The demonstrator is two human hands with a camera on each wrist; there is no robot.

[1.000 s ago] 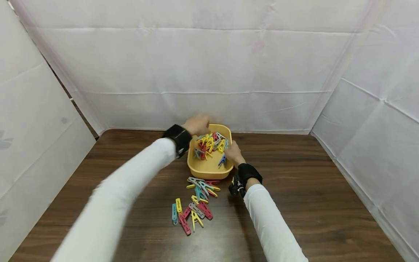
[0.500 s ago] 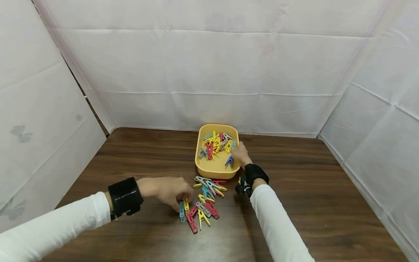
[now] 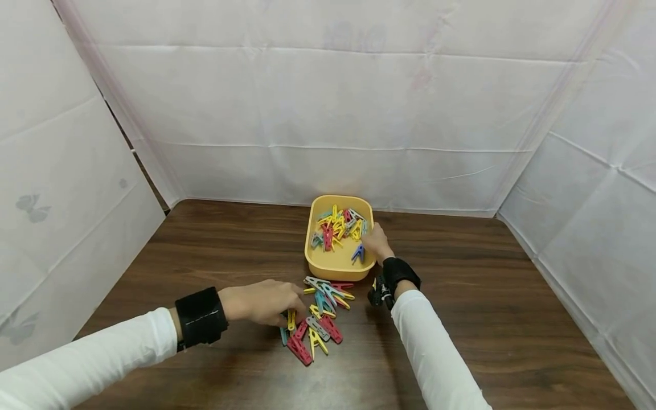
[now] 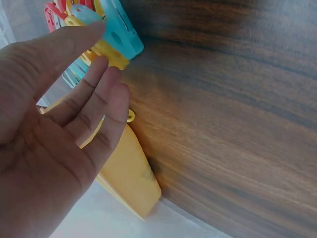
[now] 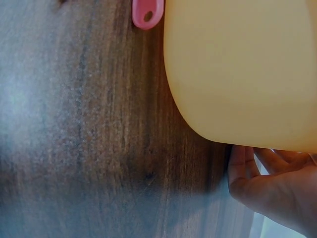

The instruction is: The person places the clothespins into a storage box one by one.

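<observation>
A yellow tub (image 3: 335,267) holds several coloured clothespins (image 3: 338,226). More clothespins (image 3: 320,319) lie loose on the brown table in front of it. My left hand (image 3: 266,300) reaches into the left side of this pile. In the left wrist view its thumb and index finger pinch a teal clothespin (image 4: 121,34) that lies on a yellow one (image 4: 111,55). My right hand (image 3: 377,242) grips the tub's right rim. In the right wrist view its fingers (image 5: 262,183) curl against the tub wall (image 5: 242,69).
White sheets wall in the wooden table (image 3: 487,296) at the back and on both sides. A pink clothespin (image 5: 147,12) lies close to the tub's front. Bare wood stretches left and right of the pile.
My left hand left the tub's far rim, came down to the loose pile and now has its fingertips on the teal clothespin. The right hand stayed on the tub.
</observation>
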